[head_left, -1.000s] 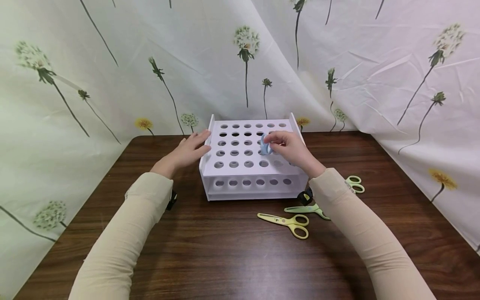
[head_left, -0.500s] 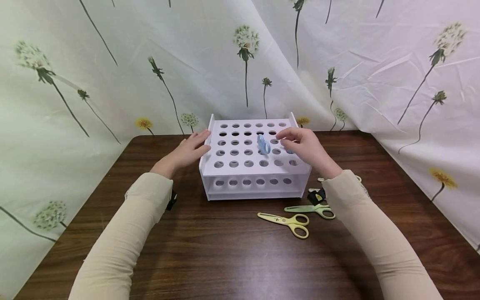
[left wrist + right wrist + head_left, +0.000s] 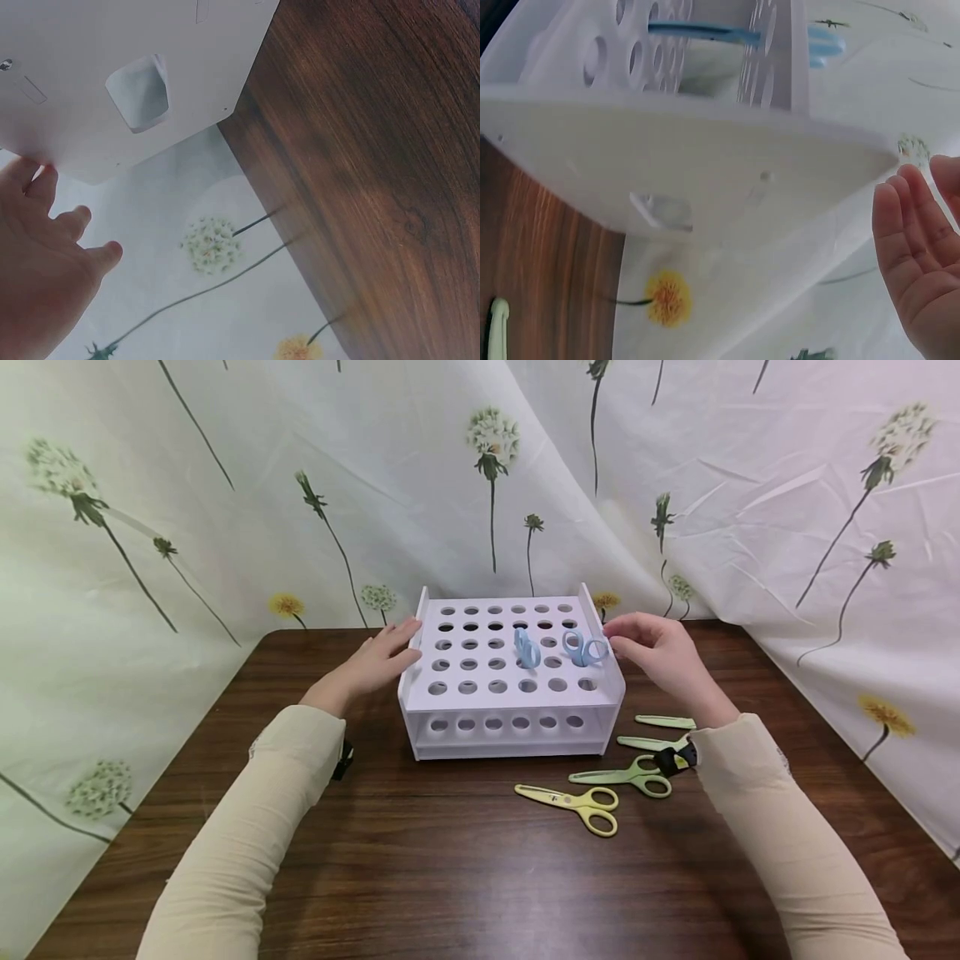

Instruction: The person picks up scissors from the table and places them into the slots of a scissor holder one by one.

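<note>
A white rack (image 3: pixel 512 702) with rows of round holes stands on the table. My left hand (image 3: pixel 367 664) touches its left side panel with straight fingers, which the left wrist view shows at the panel's edge. Two blue scissors stand in the rack, handles up: one pair (image 3: pixel 528 652) right of the middle, the other (image 3: pixel 579 652) near the right panel. In the right wrist view a blue blade (image 3: pixel 720 32) spans the gap between the tiers. Just outside the right panel is my right hand (image 3: pixel 663 660), holding nothing, its fingers gently bent.
Yellow scissors (image 3: pixel 577 804) lie on the dark wooden table (image 3: pixel 420 860) in front of the rack. Green scissors (image 3: pixel 633 774) lie beyond them, and two more light green pairs (image 3: pixel 643 743) are partly covered by my right wrist. A flowered cloth (image 3: pixel 360 527) hangs close behind.
My right hand has let go of the blue scissors near the middle and moved right, past the rack's side panel. The second blue pair is now uncovered. My left hand has stayed put.
</note>
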The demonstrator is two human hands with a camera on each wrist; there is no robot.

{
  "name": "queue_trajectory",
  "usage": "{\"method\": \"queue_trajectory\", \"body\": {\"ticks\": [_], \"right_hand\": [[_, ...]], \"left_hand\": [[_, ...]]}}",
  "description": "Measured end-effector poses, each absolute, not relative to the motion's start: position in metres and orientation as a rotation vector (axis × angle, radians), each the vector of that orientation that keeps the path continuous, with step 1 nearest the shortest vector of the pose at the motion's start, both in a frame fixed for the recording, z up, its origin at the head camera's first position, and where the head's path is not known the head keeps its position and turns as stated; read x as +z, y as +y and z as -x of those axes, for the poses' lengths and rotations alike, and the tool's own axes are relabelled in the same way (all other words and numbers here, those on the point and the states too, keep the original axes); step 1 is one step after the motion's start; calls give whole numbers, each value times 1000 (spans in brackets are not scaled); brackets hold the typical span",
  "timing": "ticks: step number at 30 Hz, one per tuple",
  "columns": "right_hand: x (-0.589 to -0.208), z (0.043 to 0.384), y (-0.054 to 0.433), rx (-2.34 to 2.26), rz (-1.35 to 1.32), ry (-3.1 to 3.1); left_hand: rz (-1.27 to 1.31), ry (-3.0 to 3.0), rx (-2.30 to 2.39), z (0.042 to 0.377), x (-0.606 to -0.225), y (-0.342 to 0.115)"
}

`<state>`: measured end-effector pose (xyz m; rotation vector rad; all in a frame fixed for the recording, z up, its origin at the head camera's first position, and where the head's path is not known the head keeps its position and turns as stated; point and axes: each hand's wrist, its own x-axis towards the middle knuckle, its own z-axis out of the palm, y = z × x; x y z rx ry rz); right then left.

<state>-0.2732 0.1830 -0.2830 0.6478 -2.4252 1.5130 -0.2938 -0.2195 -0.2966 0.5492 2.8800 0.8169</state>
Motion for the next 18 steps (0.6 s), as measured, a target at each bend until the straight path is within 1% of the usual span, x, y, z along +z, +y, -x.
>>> {"method": "queue_trajectory", "body": {"ticks": [6, 12, 18], "right_hand": [[-285, 268, 201, 1475, -616, -2394], [-291, 265, 220, 1426, -517, -2404], [-301, 264, 241, 1480, -435, -2393]], "left_hand": [[-555, 2881, 824, 293, -297, -220], [-557, 2881, 824, 293, -296, -220], [-569, 2879, 825, 294, -297, -221]]}}
